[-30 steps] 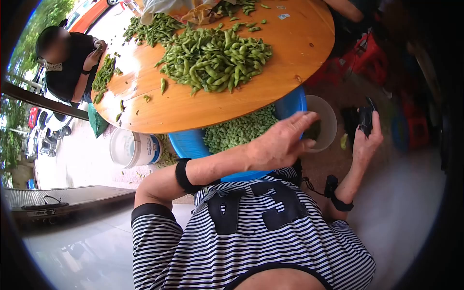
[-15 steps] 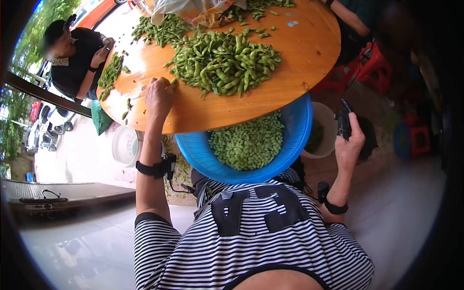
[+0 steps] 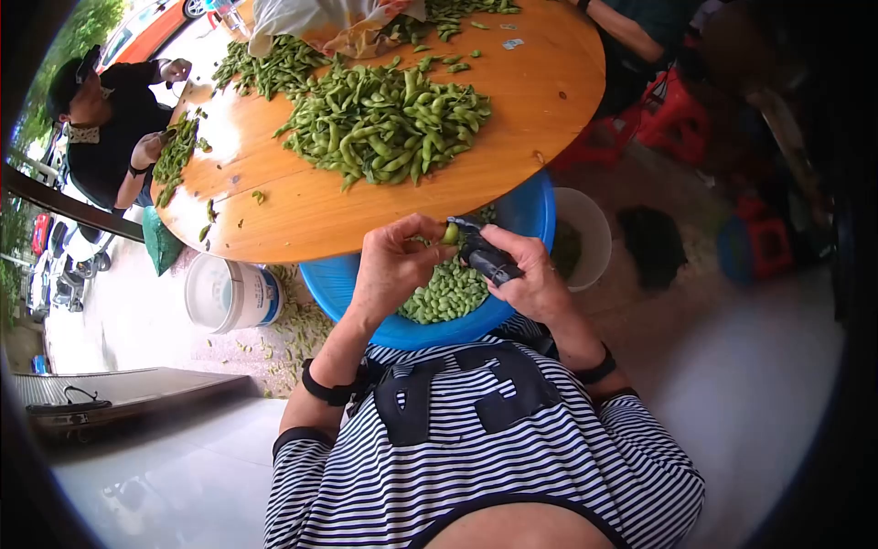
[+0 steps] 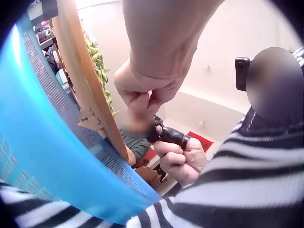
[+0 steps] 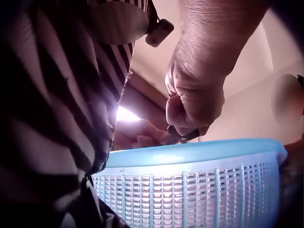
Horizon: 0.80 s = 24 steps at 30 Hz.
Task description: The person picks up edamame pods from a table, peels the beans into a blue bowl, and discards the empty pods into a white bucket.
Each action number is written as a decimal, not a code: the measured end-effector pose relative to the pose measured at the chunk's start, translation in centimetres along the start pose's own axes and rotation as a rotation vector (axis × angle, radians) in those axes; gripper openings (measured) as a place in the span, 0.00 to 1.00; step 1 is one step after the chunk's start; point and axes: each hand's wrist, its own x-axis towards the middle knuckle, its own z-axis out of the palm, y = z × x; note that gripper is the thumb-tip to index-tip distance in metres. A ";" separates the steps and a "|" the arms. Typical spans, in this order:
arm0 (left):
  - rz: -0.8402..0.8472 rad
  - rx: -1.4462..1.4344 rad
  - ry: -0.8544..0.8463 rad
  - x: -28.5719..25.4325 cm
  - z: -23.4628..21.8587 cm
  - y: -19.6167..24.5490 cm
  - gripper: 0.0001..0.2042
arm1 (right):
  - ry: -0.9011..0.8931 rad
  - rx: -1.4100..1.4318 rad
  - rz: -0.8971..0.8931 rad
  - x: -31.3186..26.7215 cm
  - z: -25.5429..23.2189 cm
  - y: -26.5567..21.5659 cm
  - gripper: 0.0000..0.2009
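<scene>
In the head view both hands meet above a blue basket [image 3: 535, 220] at the table's near edge. My left hand [image 3: 389, 270] pinches a green soybean pod [image 3: 451, 234] between thumb and fingers. A slim black hand tool [image 3: 489, 258] lies in the grip of my right hand [image 3: 540, 288], its tip right at the pod. In the left wrist view the tool [image 4: 173, 136] shows as a dark shaft within curled fingers. Shelled green beans [image 3: 444, 300] fill the basket, partly hidden by the hands. The right wrist view shows the right hand [image 5: 197, 102] just over the basket's rim.
A large heap of soybean pods [image 3: 393, 128] covers part of the round wooden table [image 3: 521, 137]. A white bucket [image 3: 224, 293] stands at left, and a pale tub [image 3: 590, 242] right of the basket. Another person [image 3: 105, 137] sits across at left. Red stools [image 3: 672, 119] stand beyond.
My left hand went from the right side to the table by the heap, then back over the basket with a pod. My right hand brought the tool in from the right to meet it.
</scene>
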 end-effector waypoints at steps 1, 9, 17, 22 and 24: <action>-0.017 -0.040 -0.010 0.0 0.0 -0.3 0.07 | -0.010 -0.005 0.033 -0.1 0.0 0.1 0.22; -0.013 0.065 0.014 0.0 0.3 -0.3 0.07 | -0.081 0.083 0.136 0.1 -0.5 0.9 0.21; -0.064 0.029 -0.025 0.0 0.0 -0.3 0.07 | -0.127 0.264 0.144 0.3 -0.8 1.9 0.18; -0.208 -0.519 -0.272 0.1 -0.1 -0.6 0.07 | -0.233 0.790 0.155 0.3 -1.2 3.3 0.16; -0.141 -0.507 -0.225 0.1 1.0 -0.4 0.08 | -0.243 0.921 0.134 0.3 -1.3 3.5 0.15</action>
